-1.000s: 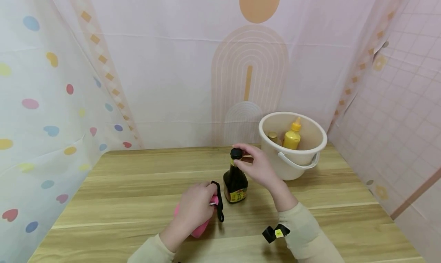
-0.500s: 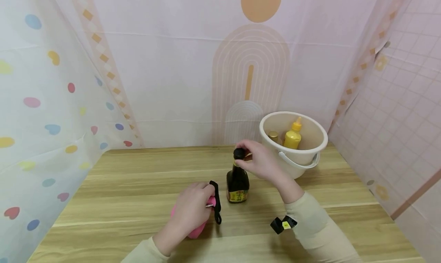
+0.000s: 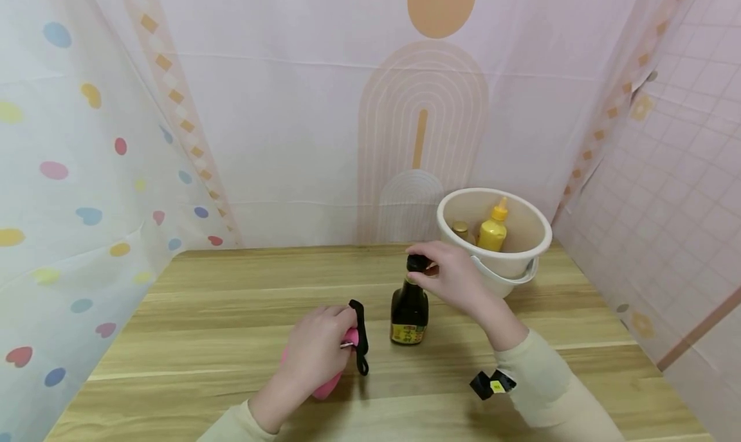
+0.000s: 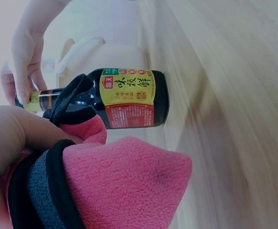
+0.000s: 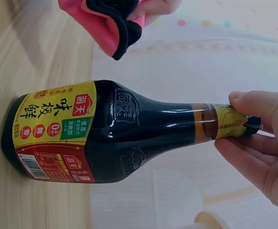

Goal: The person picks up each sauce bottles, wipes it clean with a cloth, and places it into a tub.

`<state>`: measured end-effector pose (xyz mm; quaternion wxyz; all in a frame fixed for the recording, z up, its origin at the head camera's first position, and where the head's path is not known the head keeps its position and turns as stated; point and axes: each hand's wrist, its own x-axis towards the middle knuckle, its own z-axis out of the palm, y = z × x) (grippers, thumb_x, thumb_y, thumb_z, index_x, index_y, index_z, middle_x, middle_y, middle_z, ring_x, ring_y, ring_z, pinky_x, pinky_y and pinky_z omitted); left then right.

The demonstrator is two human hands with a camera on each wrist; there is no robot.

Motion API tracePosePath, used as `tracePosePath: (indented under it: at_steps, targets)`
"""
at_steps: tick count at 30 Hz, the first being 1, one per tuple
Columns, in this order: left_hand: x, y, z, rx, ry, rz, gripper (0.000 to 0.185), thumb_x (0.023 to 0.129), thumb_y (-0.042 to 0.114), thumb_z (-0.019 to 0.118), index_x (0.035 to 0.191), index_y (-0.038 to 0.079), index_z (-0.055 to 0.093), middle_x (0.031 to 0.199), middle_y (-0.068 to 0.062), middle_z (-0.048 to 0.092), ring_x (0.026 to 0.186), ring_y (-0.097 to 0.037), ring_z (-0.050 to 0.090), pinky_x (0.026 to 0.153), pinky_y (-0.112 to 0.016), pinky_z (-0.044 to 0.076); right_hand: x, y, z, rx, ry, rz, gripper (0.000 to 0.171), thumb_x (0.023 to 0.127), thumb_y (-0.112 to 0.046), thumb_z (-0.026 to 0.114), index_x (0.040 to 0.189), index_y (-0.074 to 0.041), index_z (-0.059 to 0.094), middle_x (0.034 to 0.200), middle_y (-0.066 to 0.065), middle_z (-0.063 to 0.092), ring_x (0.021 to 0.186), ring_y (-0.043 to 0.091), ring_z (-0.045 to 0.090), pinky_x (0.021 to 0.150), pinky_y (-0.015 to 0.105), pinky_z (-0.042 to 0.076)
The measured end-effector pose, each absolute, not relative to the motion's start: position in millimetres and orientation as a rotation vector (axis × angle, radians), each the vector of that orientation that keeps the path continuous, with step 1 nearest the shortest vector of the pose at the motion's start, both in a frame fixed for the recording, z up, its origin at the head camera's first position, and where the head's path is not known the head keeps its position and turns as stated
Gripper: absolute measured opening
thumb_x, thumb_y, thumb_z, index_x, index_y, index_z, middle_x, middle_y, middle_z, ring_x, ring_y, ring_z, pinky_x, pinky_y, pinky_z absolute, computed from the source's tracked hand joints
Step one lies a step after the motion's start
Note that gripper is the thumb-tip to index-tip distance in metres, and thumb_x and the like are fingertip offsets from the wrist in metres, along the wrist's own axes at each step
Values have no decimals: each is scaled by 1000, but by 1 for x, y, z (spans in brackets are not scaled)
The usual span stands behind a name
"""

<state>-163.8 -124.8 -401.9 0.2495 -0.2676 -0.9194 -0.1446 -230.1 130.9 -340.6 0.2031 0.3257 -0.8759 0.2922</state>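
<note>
A dark soy sauce bottle [image 3: 409, 310] with a yellow and red label stands upright at the middle of the table. My right hand [image 3: 457, 278] pinches its neck just below the black cap, thumb on one side and fingers on the other, as the right wrist view shows closely. To the left of the bottle, my left hand [image 3: 317, 342] grips a bunched pink cloth [image 4: 129, 181] with black edging. A black loop of the cloth hangs out toward the bottle, and part of the cloth is hidden under the hand.
Behind my right hand, a cream bucket [image 3: 523, 228] stands at the back right of the wooden table [image 3: 231, 287]. Inside it are a yellow squeeze bottle [image 3: 492, 235] and a container with a gold lid [image 3: 460, 227]. Patterned curtains rise behind and at both sides.
My right hand has moved the soy sauce bottle a little to the right, away from the cloth. My left hand, still gripping the cloth, has shifted slightly left.
</note>
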Motion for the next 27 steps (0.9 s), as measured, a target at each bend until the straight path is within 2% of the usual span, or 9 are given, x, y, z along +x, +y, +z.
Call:
tracePosePath:
  at_steps: [6, 11, 15, 19, 22, 27]
  targets:
    - [-163, -126, -402, -723, -2504, -422, 40, 53, -4, 77, 71, 23, 54, 76, 9, 58, 67, -16, 54, 60, -34, 46, -225, 142, -332, 885, -2405, 815, 38, 78, -10, 83, 114, -3, 70, 108, 10, 70, 83, 18, 68, 70, 24, 55]
    - [-164, -128, -403, -733, -2495, -418, 40, 53, -3, 77, 72, 24, 54, 77, 9, 59, 68, -16, 55, 61, -33, 47, -221, 153, -311, 860, -2330, 853, 39, 77, -6, 84, 113, -1, 70, 104, 11, 70, 80, 20, 69, 68, 26, 56]
    - [-166, -133, -404, -770, -2409, -411, 39, 54, -4, 78, 75, 22, 58, 84, 6, 65, 74, -21, 61, 65, -36, 50, -219, 166, -286, 869, -2263, 918, 39, 77, 1, 81, 114, 2, 70, 103, 13, 70, 78, 22, 69, 67, 28, 56]
    - [-167, -141, -403, -781, -2323, -404, 37, 54, -3, 80, 78, 18, 61, 93, -1, 70, 80, -26, 66, 68, -39, 53, -215, 178, -256, 846, -2210, 963, 37, 77, 6, 79, 113, 4, 70, 101, 13, 71, 78, 18, 67, 69, 21, 54]
    - [-167, -147, -402, -764, -2292, -394, 37, 53, -2, 81, 79, 16, 62, 95, -4, 71, 80, -28, 66, 66, -41, 53, -211, 187, -234, 779, -2192, 919, 34, 78, 5, 78, 111, 2, 72, 100, 12, 71, 79, 6, 63, 69, 13, 51]
    - [-167, -159, -402, -739, -2256, -388, 39, 52, -4, 81, 84, 11, 67, 96, -7, 72, 80, -30, 65, 65, -42, 53, -209, 204, -206, 707, -2144, 860, 31, 78, 6, 78, 109, 4, 72, 97, 16, 71, 78, -12, 57, 67, 8, 48]
